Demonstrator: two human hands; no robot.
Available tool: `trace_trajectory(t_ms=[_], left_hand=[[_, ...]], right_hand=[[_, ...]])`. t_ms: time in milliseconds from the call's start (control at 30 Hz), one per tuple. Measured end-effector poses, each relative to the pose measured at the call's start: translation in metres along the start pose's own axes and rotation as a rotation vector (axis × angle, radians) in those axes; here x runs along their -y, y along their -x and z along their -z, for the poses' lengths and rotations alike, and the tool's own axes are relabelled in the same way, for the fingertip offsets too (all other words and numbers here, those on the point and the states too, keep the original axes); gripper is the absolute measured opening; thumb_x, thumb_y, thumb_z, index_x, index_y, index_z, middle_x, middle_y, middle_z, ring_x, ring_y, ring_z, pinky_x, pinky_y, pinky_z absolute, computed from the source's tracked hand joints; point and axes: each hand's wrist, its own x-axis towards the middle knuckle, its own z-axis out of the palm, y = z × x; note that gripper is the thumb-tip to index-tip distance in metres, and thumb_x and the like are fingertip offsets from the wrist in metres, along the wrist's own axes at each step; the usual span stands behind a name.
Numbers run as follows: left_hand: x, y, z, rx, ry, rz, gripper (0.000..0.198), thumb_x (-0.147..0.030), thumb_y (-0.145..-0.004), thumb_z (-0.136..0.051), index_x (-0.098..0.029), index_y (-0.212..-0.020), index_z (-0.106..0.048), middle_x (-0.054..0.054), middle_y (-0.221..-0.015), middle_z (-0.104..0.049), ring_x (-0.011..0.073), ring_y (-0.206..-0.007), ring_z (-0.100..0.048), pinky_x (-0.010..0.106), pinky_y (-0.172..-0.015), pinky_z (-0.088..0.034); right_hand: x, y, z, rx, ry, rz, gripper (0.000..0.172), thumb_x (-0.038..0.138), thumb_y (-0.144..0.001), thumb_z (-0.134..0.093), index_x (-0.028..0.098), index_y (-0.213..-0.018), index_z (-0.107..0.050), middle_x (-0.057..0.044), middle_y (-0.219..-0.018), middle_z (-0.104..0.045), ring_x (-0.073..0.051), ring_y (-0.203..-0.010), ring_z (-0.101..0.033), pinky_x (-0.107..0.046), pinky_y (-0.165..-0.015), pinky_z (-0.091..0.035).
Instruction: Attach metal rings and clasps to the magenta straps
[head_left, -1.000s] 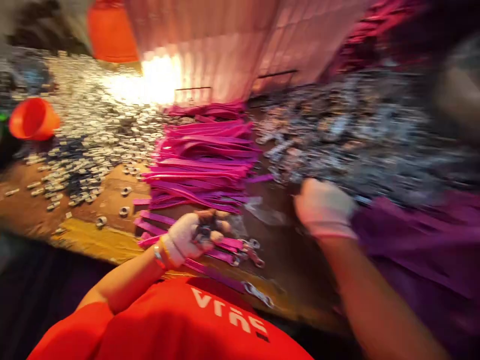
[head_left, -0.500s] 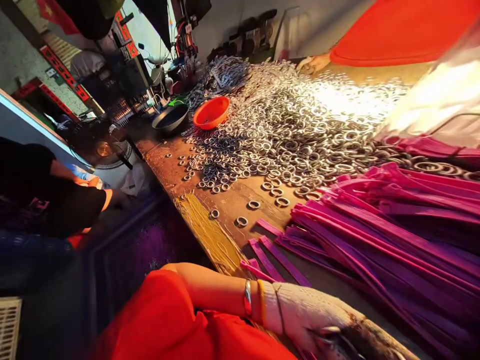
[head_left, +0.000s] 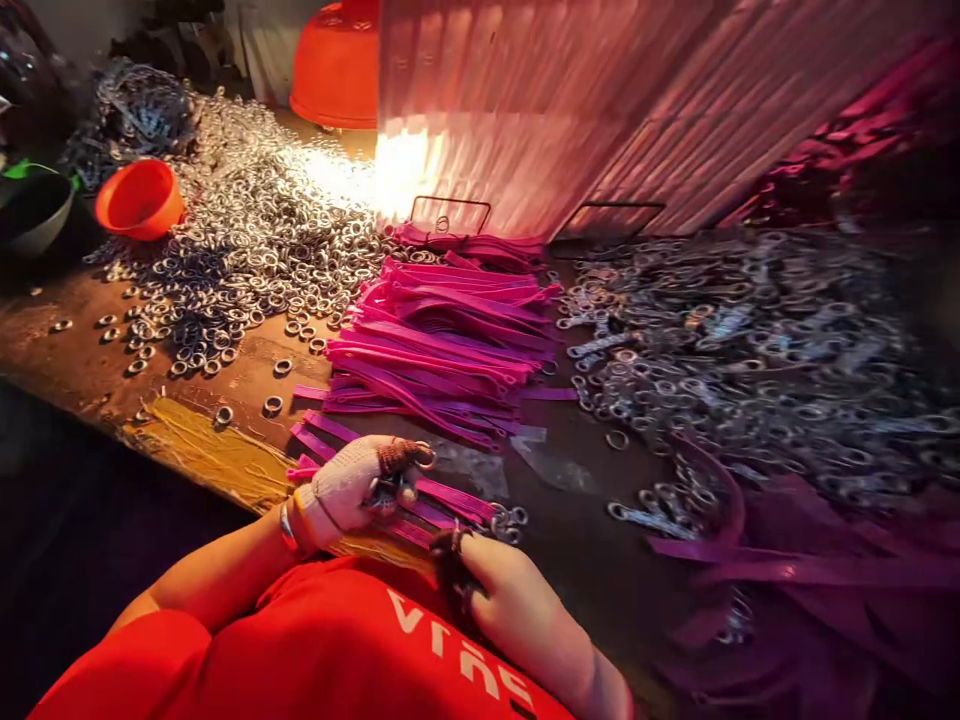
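Note:
My left hand [head_left: 356, 490], in a pale knitted glove with dark fingertips, is closed, pinching a metal ring [head_left: 425, 456] between thumb and forefinger. More dark metal shows in its palm, too shadowed to count. My right hand [head_left: 499, 580], gloved too, is curled shut low in front of my red shirt; what lies in its fingers is hidden. Beneath and between the hands lie a few pink straps [head_left: 457, 500], with metal rings [head_left: 510, 522] at their right ends. A thick bundle of pink straps [head_left: 435, 340] lies just beyond.
A large heap of metal rings [head_left: 262, 240] covers the back left, by an orange bowl [head_left: 140, 200] and a dark bowl [head_left: 37, 210]. Metal clasps [head_left: 750, 340] are heaped right, above purple straps [head_left: 810, 600]. An orange lamp shade [head_left: 335, 70] hangs beside a translucent ribbed sheet [head_left: 510, 120].
My view has swung right, bringing the clasp heap and my right hand into sight. The left hand, earlier low at the frame's edge, now shows fully with a ring at its fingertips.

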Motion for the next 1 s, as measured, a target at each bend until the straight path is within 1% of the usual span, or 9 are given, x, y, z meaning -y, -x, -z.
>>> trace_trajectory(t_ms=[67, 200, 333, 433, 633, 733, 833, 900, 1000], left_hand=[[0.002, 0.002, -0.002, -0.008, -0.039, -0.015, 0.034, -0.042, -0.075, -0.076, -0.013, -0.088, -0.064, -0.001, -0.066, -0.059, 0.0067, -0.042, -0.05, 0.016, -0.032, -0.024], [0.003, 0.005, -0.007, -0.032, -0.126, -0.084, 0.034, -0.044, -0.078, -0.073, -0.012, -0.082, -0.063, -0.001, -0.065, -0.057, 0.0056, -0.041, -0.046, 0.017, -0.033, -0.024], [0.004, 0.004, -0.007, 0.087, -0.026, 0.087, 0.027, -0.038, -0.076, -0.071, -0.012, -0.077, -0.061, -0.003, -0.059, -0.051, 0.0043, -0.038, -0.039, 0.018, -0.034, -0.023], [0.003, 0.004, -0.005, 0.147, -0.043, 0.142, 0.029, -0.038, -0.077, -0.07, -0.013, -0.069, -0.057, -0.004, -0.054, -0.047, 0.0039, -0.036, -0.033, 0.019, -0.035, -0.021], [0.003, 0.002, -0.008, 0.178, -0.172, 0.207, 0.032, -0.039, -0.075, -0.073, -0.014, -0.067, -0.054, -0.004, -0.052, -0.047, 0.0041, -0.037, -0.035, 0.019, -0.036, -0.021], [0.011, -0.005, -0.008, 0.185, -0.073, 0.266, 0.028, -0.038, -0.072, -0.073, -0.013, -0.072, -0.058, -0.005, -0.053, -0.05, 0.0042, -0.037, -0.038, 0.018, -0.035, -0.023], [0.015, -0.008, -0.008, 0.164, 0.028, 0.283, 0.039, -0.052, -0.074, -0.069, -0.014, -0.08, -0.062, -0.001, -0.061, -0.058, 0.0071, -0.041, -0.048, 0.018, -0.035, -0.027], [0.014, -0.005, -0.008, 0.165, -0.057, 0.208, 0.046, -0.059, -0.076, -0.066, -0.014, -0.082, -0.063, 0.001, -0.065, -0.061, 0.0095, -0.044, -0.053, 0.019, -0.036, -0.031], [0.009, 0.004, -0.011, 0.161, -0.297, 0.064, 0.038, -0.051, -0.076, -0.07, -0.014, -0.077, -0.061, 0.0, -0.056, -0.057, 0.0087, -0.042, -0.049, 0.018, -0.037, -0.032]], right_hand=[[-0.007, -0.01, 0.002, -0.109, 0.065, 0.018, 0.028, 0.016, -0.081, -0.046, 0.018, -0.095, -0.071, -0.008, -0.091, -0.074, -0.024, -0.087, -0.068, -0.031, -0.077, -0.053], [-0.004, -0.022, 0.017, -0.372, 0.043, 0.193, 0.047, 0.006, -0.079, -0.043, 0.021, -0.12, -0.062, -0.008, -0.11, -0.07, -0.023, -0.103, -0.066, -0.034, -0.09, -0.052], [0.009, -0.034, 0.031, -0.492, 0.256, 0.387, 0.064, -0.001, -0.073, -0.043, 0.02, -0.132, -0.05, -0.012, -0.116, -0.062, -0.026, -0.109, -0.059, -0.041, -0.093, -0.051], [0.012, -0.041, 0.032, -0.423, 0.369, 0.466, 0.069, -0.004, -0.065, -0.042, 0.019, -0.13, -0.05, -0.012, -0.113, -0.06, -0.027, -0.108, -0.058, -0.042, -0.09, -0.051], [0.013, -0.04, 0.037, -0.325, 0.409, 0.466, 0.046, 0.001, -0.067, -0.044, 0.013, -0.108, -0.06, -0.013, -0.098, -0.063, -0.025, -0.091, -0.059, -0.037, -0.078, -0.049], [0.015, -0.037, 0.044, -0.288, 0.494, 0.399, 0.029, 0.006, -0.069, -0.045, 0.013, -0.092, -0.062, -0.011, -0.088, -0.064, -0.023, -0.079, -0.057, -0.033, -0.071, -0.044], [0.019, -0.038, 0.053, -0.195, 0.605, 0.273, 0.008, 0.013, -0.074, -0.05, 0.017, -0.073, -0.057, -0.008, -0.073, -0.062, -0.02, -0.065, -0.053, -0.031, -0.061, -0.035], [0.024, -0.042, 0.059, -0.078, 0.649, 0.155, 0.008, 0.018, -0.077, -0.052, 0.019, -0.07, -0.054, -0.006, -0.068, -0.062, -0.018, -0.059, -0.05, -0.03, -0.057, -0.029], [0.035, -0.049, 0.065, 0.099, 0.638, 0.033, 0.013, 0.021, -0.081, -0.051, 0.019, -0.069, -0.054, -0.004, -0.066, -0.063, -0.016, -0.056, -0.049, -0.029, -0.055, -0.025]])
